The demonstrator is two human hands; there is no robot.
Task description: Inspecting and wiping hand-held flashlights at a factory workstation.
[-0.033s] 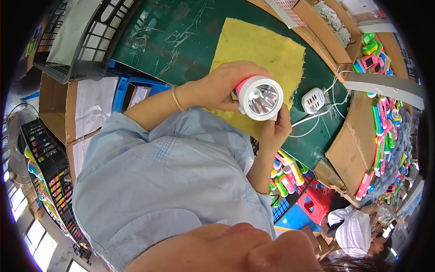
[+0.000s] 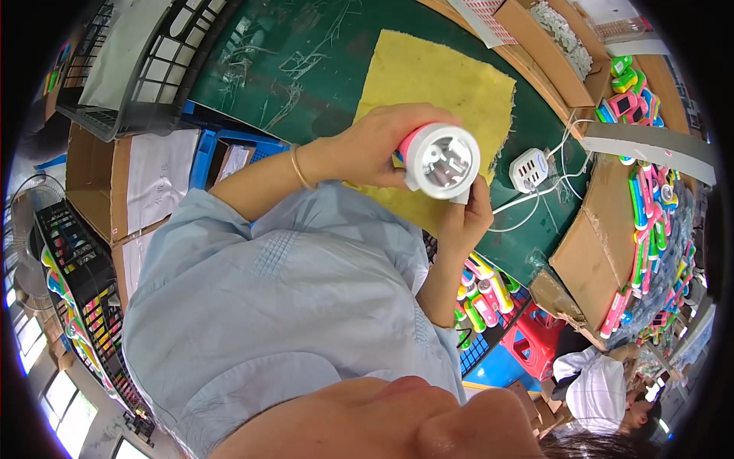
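Observation:
A flashlight [image 2: 443, 162] with a white rim, a shiny reflector and a pink body is held up over the table, its lens facing me. My left hand [image 2: 367, 145], with a bangle at the wrist, wraps round the body from the left. My right hand [image 2: 468, 218] closes on its lower right side, fingers beneath the rim. A small white piece shows between those fingers and the rim; I cannot tell whether it belongs to the flashlight. Under both hands lies a yellow cloth [image 2: 436, 76] on the green table [image 2: 306, 46].
A white multi-port charger [image 2: 527, 170] with cables sits right of the cloth. Colourful flashlights [image 2: 485, 294] fill a basket below it. A cardboard flap [image 2: 592, 241] borders more flashlights at right. A black crate [image 2: 157, 69] stands at upper left. Another person [image 2: 596, 390] is at lower right.
The flashlight's head has tilted and shifted slightly upward, and the reflections inside it differ. Both hands keep their hold.

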